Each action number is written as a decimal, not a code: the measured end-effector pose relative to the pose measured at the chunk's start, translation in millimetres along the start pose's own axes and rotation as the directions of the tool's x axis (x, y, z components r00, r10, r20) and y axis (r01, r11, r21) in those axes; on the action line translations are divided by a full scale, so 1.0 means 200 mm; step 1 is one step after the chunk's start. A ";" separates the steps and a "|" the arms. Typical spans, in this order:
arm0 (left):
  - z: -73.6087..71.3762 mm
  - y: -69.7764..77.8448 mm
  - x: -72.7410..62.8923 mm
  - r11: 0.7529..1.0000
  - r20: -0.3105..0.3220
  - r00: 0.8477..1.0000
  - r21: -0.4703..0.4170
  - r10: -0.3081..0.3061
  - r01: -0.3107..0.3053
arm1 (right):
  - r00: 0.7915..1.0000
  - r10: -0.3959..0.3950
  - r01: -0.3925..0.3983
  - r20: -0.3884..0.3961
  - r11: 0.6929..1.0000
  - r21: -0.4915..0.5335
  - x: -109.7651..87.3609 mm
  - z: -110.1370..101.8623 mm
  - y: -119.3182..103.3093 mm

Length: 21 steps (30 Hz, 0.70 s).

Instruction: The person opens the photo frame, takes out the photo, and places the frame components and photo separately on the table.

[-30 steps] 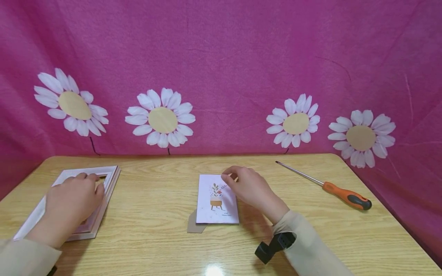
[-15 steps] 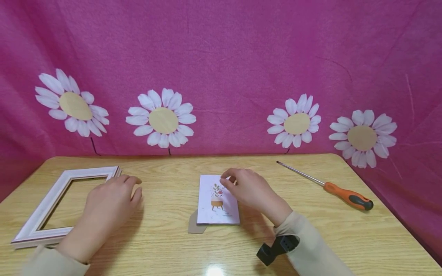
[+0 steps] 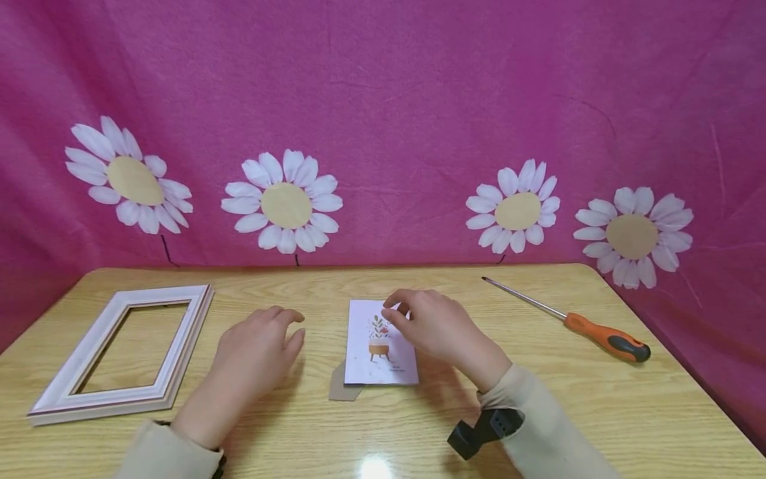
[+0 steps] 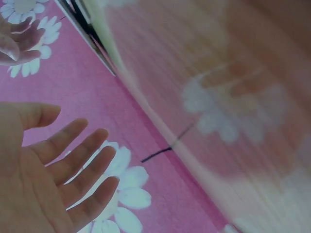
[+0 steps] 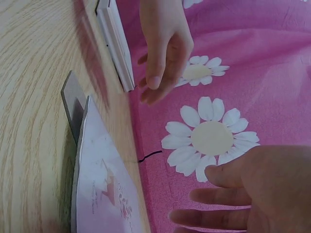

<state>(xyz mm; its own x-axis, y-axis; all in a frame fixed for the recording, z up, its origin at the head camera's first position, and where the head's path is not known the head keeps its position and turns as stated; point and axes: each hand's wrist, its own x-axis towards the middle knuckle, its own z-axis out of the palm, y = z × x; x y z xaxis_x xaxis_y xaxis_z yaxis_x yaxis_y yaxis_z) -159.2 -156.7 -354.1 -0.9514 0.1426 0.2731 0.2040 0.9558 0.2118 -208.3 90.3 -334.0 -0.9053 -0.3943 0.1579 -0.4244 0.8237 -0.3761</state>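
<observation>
My left hand hovers over the table between the white picture frame and the picture insert, fingers loosely bent and holding nothing. In the left wrist view its palm and spread fingers show plainly. Above the upper right corner of the insert, printed with a potted plant, is my right hand. The right wrist view shows those fingers relaxed and apart from the insert. From under the insert's lower left pokes a brown-grey cardboard flap. The frame lies flat, its opening showing bare table.
An orange and black screwdriver lies on the right of the wooden table, its tip toward the back. Behind the table's far edge hangs a pink cloth with white daisies. A black strap-on device sits at my right wrist.
My left hand has left the picture frame and moved right toward the insert, uncovering the frame's opening. My right hand has stayed over the insert's corner.
</observation>
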 end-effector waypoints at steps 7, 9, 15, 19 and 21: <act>0.02 0.06 0.03 1.000 0.031 1.000 -0.024 0.001 0.000 | 1.000 -0.019 0.019 -0.002 1.000 -0.012 0.01 0.01 -0.01; 0.02 0.06 0.03 1.000 0.032 0.999 -0.027 0.003 -0.002 | 1.000 -0.022 0.022 0.002 1.000 -0.016 0.01 0.01 -0.01; 0.02 0.08 0.03 1.000 0.056 0.998 -0.017 0.019 -0.018 | 1.000 -0.029 0.029 0.008 0.999 -0.026 -0.01 0.01 -0.03; 0.01 0.08 0.02 1.000 0.054 0.998 -0.001 0.026 -0.026 | 0.999 -0.045 0.046 0.024 0.998 -0.039 -0.01 0.02 -0.05; 0.01 0.07 0.02 0.999 0.045 0.998 0.007 0.032 -0.032 | 0.998 -0.052 0.054 0.044 0.998 -0.045 -0.02 0.03 -0.06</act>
<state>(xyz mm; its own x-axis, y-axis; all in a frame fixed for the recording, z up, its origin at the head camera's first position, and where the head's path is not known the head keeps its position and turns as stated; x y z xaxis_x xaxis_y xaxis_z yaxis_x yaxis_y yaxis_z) -160.7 -141.3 -351.5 -0.9538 0.1841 0.2373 0.2327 0.9526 0.1961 -200.4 80.1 -335.4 -0.8805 -0.4540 0.1363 -0.4727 0.8188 -0.3257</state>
